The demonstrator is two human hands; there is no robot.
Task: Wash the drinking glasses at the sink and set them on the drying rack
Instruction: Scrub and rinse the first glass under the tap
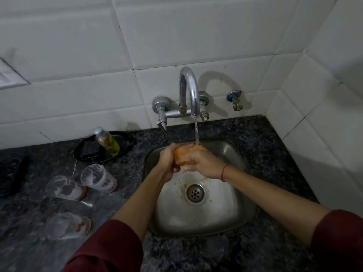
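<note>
Over the steel sink (231, 205) both hands hold one drinking glass (181, 155) with orange residue under the running stream from the tap (189, 91). My left hand (168, 163) wraps its left side; my right hand (204, 162) grips its right side and rim. Three more dirty glasses lie on their sides on the counter to the left: one nearest the sink (99, 178), one beside it (64, 188), one closer to me (67, 225).
A dark granite counter (275, 146) surrounds the sink. A black dish (86, 150) holding a soap bottle (108, 141) sits by the wall at left. A dark object (13, 173) lies at the far left edge. A small valve (235, 101) sticks out right of the tap.
</note>
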